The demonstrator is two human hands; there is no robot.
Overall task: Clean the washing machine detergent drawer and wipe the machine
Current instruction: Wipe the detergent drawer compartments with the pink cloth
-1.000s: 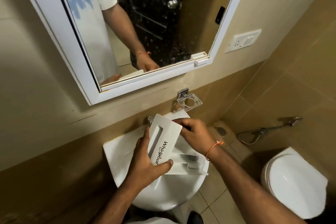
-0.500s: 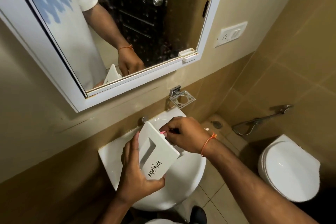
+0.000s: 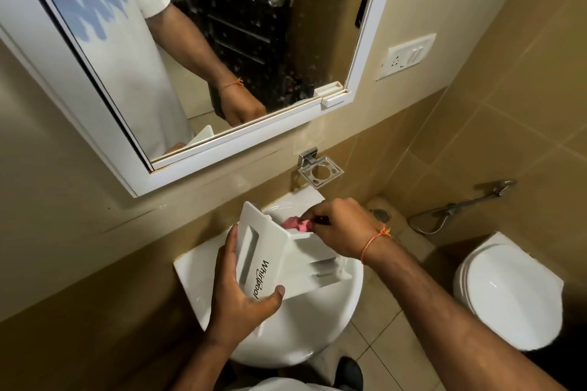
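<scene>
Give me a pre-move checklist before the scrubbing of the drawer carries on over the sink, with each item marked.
1. Detergent drawer held firmly: ok, the left hand wraps its front panel from below.
2. Drawer over the sink: ok, its body hangs above the basin.
3. Pink cleaning tool in the right hand: ok, pinched at the fingertips with a dark handle end showing.
4. Tool reaching the drawer's inside: ok, the pink part sits at the open compartment's upper edge.
5. Water running: cannot tell, the tap is hidden behind the drawer.
6. Compartments clean: cannot tell, the insides are mostly out of sight.
</scene>
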